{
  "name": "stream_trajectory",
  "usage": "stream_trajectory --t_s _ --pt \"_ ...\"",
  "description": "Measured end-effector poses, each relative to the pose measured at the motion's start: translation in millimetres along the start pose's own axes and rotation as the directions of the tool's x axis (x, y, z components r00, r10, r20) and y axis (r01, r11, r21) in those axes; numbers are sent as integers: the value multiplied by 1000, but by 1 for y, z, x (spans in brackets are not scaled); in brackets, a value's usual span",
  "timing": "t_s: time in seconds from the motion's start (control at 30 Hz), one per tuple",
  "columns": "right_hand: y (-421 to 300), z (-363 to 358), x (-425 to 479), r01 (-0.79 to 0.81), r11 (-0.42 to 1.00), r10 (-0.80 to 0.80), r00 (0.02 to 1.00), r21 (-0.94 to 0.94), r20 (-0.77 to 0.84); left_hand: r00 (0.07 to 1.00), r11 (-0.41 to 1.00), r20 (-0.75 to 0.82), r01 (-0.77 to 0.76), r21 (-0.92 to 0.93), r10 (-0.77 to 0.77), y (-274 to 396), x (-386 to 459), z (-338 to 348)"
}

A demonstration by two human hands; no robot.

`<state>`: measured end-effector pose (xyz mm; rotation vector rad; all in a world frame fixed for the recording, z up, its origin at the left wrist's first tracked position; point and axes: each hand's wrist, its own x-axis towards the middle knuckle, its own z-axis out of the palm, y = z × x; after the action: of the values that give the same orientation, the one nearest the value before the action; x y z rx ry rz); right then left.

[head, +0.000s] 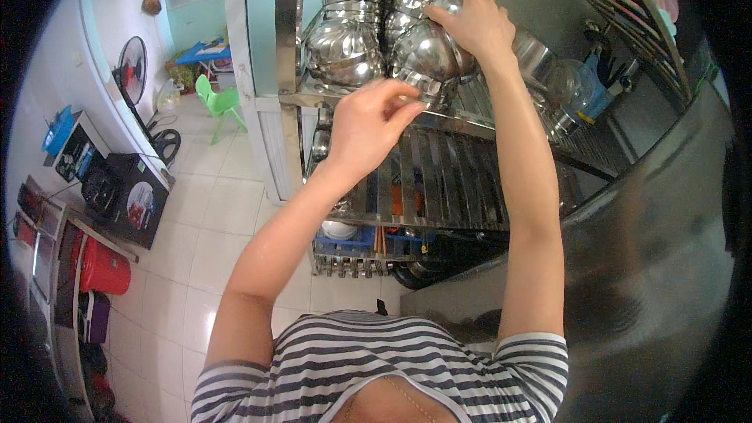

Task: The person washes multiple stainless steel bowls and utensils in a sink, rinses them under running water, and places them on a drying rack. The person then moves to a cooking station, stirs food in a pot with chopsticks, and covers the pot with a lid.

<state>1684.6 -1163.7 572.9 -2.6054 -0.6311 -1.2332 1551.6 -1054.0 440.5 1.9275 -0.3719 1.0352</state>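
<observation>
Stacks of shiny metal bowls (346, 50) stand upside down on the upper shelf of a metal rack (458, 123). My right hand (479, 17) rests with spread fingers on a rounded metal bowl (447, 1) at the back right of the stacks; whether it grips the bowl is not clear. In front of the shelf's edge is my left hand (376, 123), thumb and fingertips curled towards each other near the lower rim of a front bowl (424, 53). Whether anything small is between those fingers cannot be seen.
Pots and a clear lid (570, 82) sit right of the bowls. Slatted lower shelves hold a blue tray (364, 241) and a white bowl (339, 230). A dark glossy surface (652, 235) lies close on the right. A green chair (218, 103) and a red bucket (106, 264) stand left.
</observation>
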Motion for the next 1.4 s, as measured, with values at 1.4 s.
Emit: stream_trajectory --t_s 1.4 --pt "68 19 -11 383 834 -353 924 397 -151 992 896 -71 -60 439 101 0 49 33"
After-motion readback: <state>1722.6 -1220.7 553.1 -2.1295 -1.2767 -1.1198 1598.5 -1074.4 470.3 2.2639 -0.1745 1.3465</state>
